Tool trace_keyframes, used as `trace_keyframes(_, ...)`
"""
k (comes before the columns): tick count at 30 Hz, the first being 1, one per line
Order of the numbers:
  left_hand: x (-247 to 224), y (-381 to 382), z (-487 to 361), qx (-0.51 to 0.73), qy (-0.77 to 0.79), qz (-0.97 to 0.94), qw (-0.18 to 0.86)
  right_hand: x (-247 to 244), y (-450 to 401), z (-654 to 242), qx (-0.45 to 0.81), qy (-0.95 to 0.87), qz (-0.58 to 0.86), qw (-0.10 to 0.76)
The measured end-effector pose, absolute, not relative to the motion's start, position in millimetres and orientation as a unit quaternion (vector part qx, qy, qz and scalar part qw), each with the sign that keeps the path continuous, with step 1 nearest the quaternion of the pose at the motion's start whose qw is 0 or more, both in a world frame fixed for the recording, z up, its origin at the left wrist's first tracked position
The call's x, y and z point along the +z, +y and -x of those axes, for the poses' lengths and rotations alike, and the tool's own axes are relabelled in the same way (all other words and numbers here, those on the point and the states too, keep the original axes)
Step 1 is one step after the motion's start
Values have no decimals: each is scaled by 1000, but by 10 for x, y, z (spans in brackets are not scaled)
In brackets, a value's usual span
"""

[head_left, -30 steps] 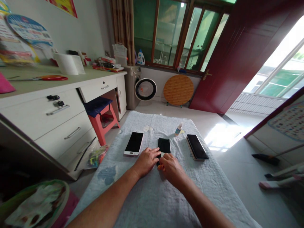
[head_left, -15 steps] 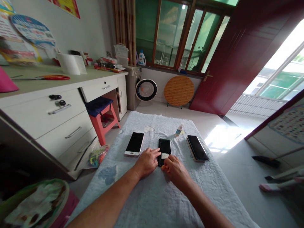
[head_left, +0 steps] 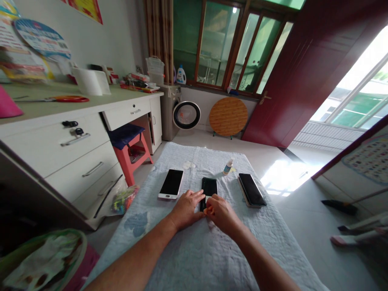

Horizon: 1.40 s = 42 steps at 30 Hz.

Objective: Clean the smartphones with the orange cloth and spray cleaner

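Note:
A black smartphone lies face down on the light blue quilted cloth, a pale label patch on its back partly covered by my right hand. My left hand holds its left side, with fingertips on the edge and the thumb near the lower corner. Over the phone's lower part, my right hand is closed, fingers pinched around something small and orange-looking that I cannot make out. To the left lies a white-framed smartphone with a dark screen. Another dark phone sits on the right, on top of a lighter flat object.
A small spray bottle stands on the cloth behind the phones. Left are a white desk, a red stool and a waste bin. Farther back stand a washing machine with its door open and a round wooden tabletop.
My right hand has shifted slightly left over the phone, covering more of the pale label. My left thumb now reaches farther right, toward the phone's lower corner.

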State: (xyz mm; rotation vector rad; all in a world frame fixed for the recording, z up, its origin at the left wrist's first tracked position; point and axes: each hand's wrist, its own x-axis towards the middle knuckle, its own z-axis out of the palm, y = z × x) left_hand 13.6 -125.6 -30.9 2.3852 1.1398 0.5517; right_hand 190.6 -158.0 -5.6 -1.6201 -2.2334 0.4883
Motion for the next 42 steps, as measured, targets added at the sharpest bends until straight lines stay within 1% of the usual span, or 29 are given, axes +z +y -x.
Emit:
trace_keyframes(5,-345,-1246,-137,213,431,-844,236,-75,-1462,-1828,172,-785,565,188)
trace_keyframes(9,-366,-1239,-127,217,435,-840,240,-83,-1316,-1892,128,-777,583,201)
trace_keyframes(15,-399,-1236,-129,241,420,-840,245,-70,-1001,-1966,84,-760,616,189)
trace_keyframes(19,-447,-1227,-133,266,406,-843,232,-81,-894,-1868,59,-788,586,180)
trace_keyframes(24,-497,-1218,-137,302,391,-838,230,-207,-881,-1773,35,-812,558,168)
trace_keyframes(28,-487,-1229,-163,295,406,-834,230,-251,-900,-1791,45,-818,549,165)
trace_keyframes(35,-423,-1255,-192,285,433,-822,234,-144,-1026,-1762,86,-846,510,130)
trace_keyframes(42,-472,-1242,-213,310,428,-819,224,-90,-1199,-1744,111,-860,488,96)
